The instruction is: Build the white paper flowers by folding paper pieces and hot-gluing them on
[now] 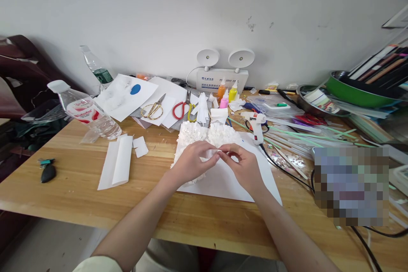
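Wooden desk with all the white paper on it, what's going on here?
A person's left hand and right hand both pinch a small white paper piece above a large white paper sheet on the wooden desk. Just behind the hands, a fluffy white mound of crumpled paper sits on that sheet. A white hot glue gun sits to the right, folded white paper strips and a clear plastic water bottle to the left, gold metal scissors farther back.

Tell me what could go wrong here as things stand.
The glue gun stands close to the right hand; if hot, it might burn a stray wrist. Its cord runs beside the white sheet and could snag. The small paper piece pinched between the left hand and right may tear.
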The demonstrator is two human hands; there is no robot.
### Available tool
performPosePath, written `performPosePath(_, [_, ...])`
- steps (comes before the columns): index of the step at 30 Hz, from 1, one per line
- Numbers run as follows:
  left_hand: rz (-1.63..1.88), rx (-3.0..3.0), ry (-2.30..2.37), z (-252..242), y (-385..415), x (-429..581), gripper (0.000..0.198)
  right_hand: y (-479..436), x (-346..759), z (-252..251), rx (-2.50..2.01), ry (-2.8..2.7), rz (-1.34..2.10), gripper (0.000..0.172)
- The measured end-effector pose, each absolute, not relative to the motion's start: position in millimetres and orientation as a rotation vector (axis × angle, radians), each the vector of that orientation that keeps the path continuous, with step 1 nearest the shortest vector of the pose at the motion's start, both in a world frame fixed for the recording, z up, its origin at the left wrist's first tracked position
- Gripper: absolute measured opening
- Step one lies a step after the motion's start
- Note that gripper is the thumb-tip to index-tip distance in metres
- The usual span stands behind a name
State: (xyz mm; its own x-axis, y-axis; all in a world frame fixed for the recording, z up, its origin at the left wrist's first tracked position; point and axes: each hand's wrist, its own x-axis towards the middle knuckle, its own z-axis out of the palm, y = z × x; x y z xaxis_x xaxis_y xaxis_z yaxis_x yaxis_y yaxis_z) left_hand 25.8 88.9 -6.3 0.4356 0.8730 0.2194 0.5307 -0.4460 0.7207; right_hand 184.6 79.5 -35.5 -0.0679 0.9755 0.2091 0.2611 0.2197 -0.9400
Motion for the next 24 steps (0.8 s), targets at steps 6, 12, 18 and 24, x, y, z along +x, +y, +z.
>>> performPosePath(6, [0.890, 2.028, 1.250, -3.6, 89.8, 24.8, 0.013, 79.1, 186.2, -31.8, -1.220, -1.530, 1.014, 0.015])
performPosePath(12, [0.886, 2.002, 1.251, -5.3, 91.2, 24.7, 0.013, 78.1, 186.1, -31.7, -1.135, -1.536, 1.121, 0.013])
performPosePath(18, [0.888, 1.998, 1.188, -5.5, 90.6, 24.9, 0.014, 77.3, 185.9, -30.8, -1.108, -1.541, 1.115, 0.014])
performPosePath(24, [0.905, 2.001, 1.157, -6.7, 90.1, 24.8, 0.013, 77.7, 185.9, -31.6, -1.105, -1.530, 1.090, 0.013])
